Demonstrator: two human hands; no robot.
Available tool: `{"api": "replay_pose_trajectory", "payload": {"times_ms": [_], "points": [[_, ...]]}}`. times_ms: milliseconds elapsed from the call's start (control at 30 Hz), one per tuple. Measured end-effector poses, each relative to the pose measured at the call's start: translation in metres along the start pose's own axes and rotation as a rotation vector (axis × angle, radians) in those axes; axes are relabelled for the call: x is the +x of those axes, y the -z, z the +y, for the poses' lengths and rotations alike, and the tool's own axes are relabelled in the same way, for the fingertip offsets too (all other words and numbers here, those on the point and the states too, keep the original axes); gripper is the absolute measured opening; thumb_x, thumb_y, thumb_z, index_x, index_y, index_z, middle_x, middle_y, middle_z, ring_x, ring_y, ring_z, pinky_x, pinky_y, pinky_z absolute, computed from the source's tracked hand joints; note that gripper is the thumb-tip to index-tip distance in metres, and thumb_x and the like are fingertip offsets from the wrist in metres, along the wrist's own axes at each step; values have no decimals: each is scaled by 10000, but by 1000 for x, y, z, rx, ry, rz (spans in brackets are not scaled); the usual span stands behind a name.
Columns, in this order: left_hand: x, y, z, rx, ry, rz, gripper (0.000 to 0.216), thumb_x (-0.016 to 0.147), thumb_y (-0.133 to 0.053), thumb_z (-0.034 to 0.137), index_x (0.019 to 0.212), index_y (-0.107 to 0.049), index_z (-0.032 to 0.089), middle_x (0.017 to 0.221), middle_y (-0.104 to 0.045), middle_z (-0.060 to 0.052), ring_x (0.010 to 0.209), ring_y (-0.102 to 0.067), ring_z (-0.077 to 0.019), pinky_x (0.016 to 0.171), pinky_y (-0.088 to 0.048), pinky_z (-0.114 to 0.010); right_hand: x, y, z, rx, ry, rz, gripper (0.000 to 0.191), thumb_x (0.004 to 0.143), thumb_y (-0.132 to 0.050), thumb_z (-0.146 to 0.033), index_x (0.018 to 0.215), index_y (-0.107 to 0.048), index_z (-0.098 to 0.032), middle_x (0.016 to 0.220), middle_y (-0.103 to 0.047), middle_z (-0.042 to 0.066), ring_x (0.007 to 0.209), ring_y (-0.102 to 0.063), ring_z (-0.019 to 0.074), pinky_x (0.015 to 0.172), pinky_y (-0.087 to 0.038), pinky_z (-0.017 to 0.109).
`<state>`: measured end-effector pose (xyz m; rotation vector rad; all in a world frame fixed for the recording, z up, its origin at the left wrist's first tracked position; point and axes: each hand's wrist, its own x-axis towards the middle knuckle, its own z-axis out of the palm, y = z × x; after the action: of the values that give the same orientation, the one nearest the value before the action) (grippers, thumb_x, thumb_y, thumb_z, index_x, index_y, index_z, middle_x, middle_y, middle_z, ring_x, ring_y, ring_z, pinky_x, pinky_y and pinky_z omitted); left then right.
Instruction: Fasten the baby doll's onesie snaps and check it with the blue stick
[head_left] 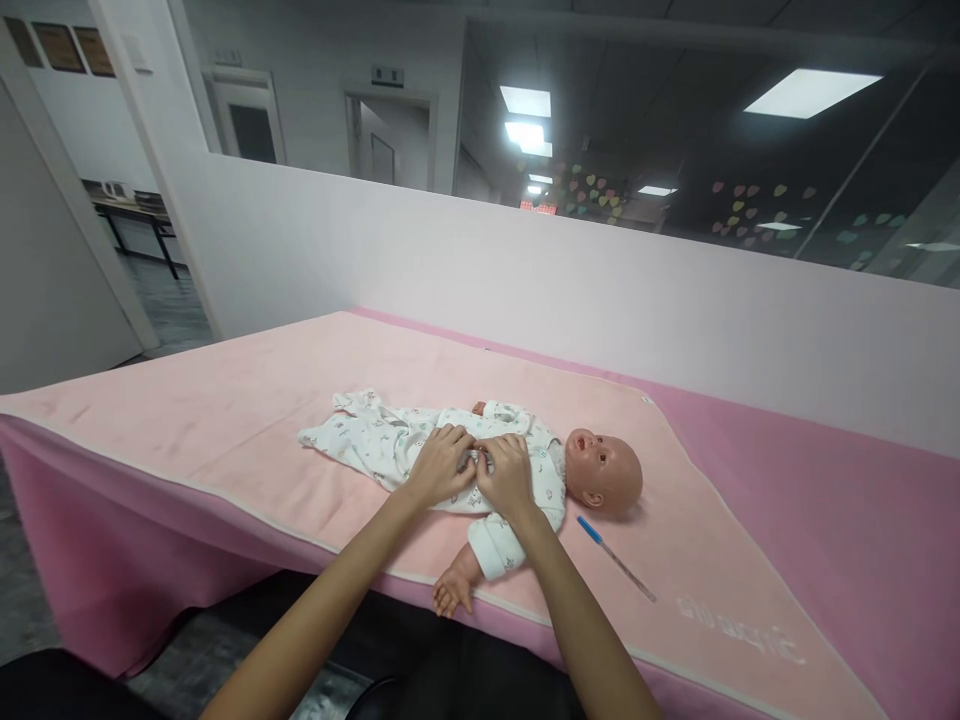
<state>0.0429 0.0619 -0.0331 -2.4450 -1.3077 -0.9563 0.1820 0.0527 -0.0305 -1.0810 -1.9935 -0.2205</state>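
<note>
A baby doll (604, 470) lies on its back on a pink blanket (225, 420), head to the right. It wears a white printed romper (375, 440). My left hand (441, 465) and my right hand (506, 475) rest side by side on the doll's belly, fingers curled and pinching the romper's front where the two hands meet. One doll arm (469, 575) sticks out toward the table's near edge, its bare hand just over the blanket's border.
A blue-capped pen (615, 558) lies on the blanket to the right of the doll. A white partition wall (525, 280) runs along the far side of the table. An open doorway is at the far left.
</note>
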Motion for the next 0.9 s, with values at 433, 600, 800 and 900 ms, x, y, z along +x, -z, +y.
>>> {"api": "replay_pose_trajectory", "payload": {"times_ms": [433, 600, 800, 900], "points": [[1, -1, 3, 110, -70, -38, 98, 762, -409, 235, 776, -485, 173, 768, -485, -58, 754, -424, -213, 708, -336, -372, -1, -3, 1, 2, -20, -8, 169, 740, -454, -76, 787, -569, -191, 729, -592, 16, 773, -476, 172, 819, -323, 325], [0, 1, 4, 46, -47, 7, 100, 758, -400, 208, 793, -488, 177, 774, -493, -55, 759, -428, -211, 706, -335, -367, 0, -2, 0, -21, -29, 8, 162, 751, -450, -91, 790, -571, -192, 720, -587, 18, 765, -482, 170, 815, -323, 322], [-1, 3, 6, -2, -11, 56, 107, 748, -406, 181, 784, -508, 183, 778, -512, -47, 761, -439, -202, 722, -337, -361, -1, -3, 1, -16, -36, 24, 150, 759, -459, -105, 811, -572, -189, 717, -586, 16, 759, -488, 168, 823, -319, 324], [-2, 4, 7, -33, 1, 71, 141, 749, -416, 194, 822, -536, 187, 793, -521, -47, 773, -446, -202, 721, -339, -360, 0, -2, 1, -25, -30, 32, 154, 756, -457, -103, 806, -574, -190, 712, -583, 18, 759, -488, 169, 819, -319, 325]]}}
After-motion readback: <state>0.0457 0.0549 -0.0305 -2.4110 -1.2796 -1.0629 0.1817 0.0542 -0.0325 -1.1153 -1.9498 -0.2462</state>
